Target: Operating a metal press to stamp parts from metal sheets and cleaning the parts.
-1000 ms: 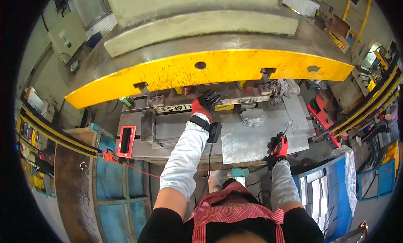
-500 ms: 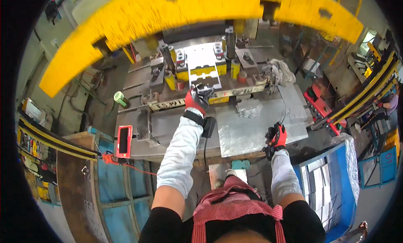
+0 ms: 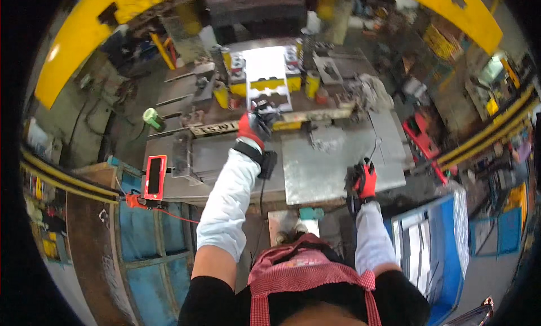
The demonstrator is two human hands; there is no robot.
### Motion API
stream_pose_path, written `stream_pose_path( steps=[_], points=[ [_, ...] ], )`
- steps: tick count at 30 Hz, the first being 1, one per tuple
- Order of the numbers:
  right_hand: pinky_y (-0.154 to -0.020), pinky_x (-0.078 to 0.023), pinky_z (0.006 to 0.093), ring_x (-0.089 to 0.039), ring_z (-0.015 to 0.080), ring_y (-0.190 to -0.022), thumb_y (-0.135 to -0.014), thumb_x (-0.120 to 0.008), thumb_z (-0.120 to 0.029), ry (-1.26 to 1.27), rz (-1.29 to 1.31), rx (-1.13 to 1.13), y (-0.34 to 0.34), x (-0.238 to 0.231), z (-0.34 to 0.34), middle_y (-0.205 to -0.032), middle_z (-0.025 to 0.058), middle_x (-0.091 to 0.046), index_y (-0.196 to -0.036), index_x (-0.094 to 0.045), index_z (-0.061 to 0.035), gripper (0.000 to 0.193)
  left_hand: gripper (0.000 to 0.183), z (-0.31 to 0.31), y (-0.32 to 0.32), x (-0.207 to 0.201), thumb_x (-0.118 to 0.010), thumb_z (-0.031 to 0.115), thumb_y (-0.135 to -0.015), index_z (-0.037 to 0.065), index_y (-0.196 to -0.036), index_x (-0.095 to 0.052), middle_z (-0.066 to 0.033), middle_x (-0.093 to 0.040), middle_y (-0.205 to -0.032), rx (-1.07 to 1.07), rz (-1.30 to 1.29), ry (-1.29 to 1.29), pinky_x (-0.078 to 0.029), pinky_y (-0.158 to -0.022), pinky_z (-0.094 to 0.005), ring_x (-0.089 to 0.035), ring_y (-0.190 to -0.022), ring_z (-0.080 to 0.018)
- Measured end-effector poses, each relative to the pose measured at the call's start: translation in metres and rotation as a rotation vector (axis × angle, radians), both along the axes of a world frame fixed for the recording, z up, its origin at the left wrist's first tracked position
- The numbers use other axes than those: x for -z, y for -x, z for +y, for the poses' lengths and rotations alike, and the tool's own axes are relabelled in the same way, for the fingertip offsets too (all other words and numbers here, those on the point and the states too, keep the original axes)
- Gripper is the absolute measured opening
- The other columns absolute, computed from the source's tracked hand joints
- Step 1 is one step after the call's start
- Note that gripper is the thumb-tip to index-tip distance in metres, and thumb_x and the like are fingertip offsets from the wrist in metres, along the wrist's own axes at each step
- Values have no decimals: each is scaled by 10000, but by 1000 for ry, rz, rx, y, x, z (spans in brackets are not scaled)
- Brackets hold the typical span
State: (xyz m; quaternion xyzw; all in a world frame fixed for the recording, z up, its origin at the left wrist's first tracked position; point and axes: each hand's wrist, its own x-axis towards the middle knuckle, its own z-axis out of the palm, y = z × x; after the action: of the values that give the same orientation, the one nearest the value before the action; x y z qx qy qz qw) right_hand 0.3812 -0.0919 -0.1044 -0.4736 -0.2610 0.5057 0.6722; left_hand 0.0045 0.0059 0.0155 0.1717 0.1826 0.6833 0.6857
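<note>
My left hand [image 3: 256, 126], in a red and black glove, is at the near edge of a bright sheet-metal part [image 3: 270, 96] with cut-outs. Its fingers are curled in around something dark and small that I cannot make out. The part lies on a die [image 3: 239, 89] with yellow blocks. A black box [image 3: 268, 165] with a cable sits at my left wrist. My right hand [image 3: 363, 178], gloved alike, is closed over the right front of a flat grey metal sheet [image 3: 313, 177]. A thin metal rod [image 3: 375, 148] sticks up from its fingers.
Small metal pieces [image 3: 328, 140] lie on the grey sheet. A red-framed phone-like device [image 3: 155, 177] and a green-topped container [image 3: 152, 119] are at the left. A blue bin [image 3: 445, 241] with metal strips stands at the right. The yellow beam [image 3: 73, 56] arches overhead.
The view has shifted, with the yellow beam now higher in the picture and its middle out of sight. Both hands stay close to the same places on the bench.
</note>
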Motion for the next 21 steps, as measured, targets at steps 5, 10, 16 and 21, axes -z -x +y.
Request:
stream_pose_path(
  steps=[5, 10, 16, 21],
  points=[
    [-484, -413, 226, -470, 63, -571, -823, -574, -96, -165, -251, -478, 69, -120, 37, -764, 10, -539, -1304, -372, -65, 523, 410, -40, -15, -5, -394, 348, -917, -5, -1076, -530, -171, -605, -1005, 15, 36, 87, -491, -814, -417, -608, -875, -301],
    [-521, -378, 217, -453, 57, -593, -808, -591, -116, -274, -358, -909, 155, -208, 142, -710, -37, -489, -947, -549, -48, 160, 404, -54, -17, 14, -336, 312, -935, 11, -1143, -507, -160, -605, -1029, 27, -16, 44, -525, -739, -390, -619, -850, -283],
    [-682, -413, 233, -506, 89, -755, -843, -546, -147, -384, -352, -1078, 205, -203, 157, -839, -2, -569, -976, -573, -10, 194, 398, -86, 27, 36, -307, 243, -923, 2, -1189, -480, -159, -602, -1047, 12, 17, 35, -520, -763, -391, -619, -860, -288],
    [-908, -368, 343, -486, 253, -1052, -872, -484, -189, -283, -229, -794, 102, -129, 111, -1150, 142, -509, -1192, -478, 4, 374, 224, -222, 89, 38, -595, 200, -750, 45, -911, -595, -138, -615, -848, -639, 1664, -493, -440, -768, -402, -581, -765, -313]
  ],
)
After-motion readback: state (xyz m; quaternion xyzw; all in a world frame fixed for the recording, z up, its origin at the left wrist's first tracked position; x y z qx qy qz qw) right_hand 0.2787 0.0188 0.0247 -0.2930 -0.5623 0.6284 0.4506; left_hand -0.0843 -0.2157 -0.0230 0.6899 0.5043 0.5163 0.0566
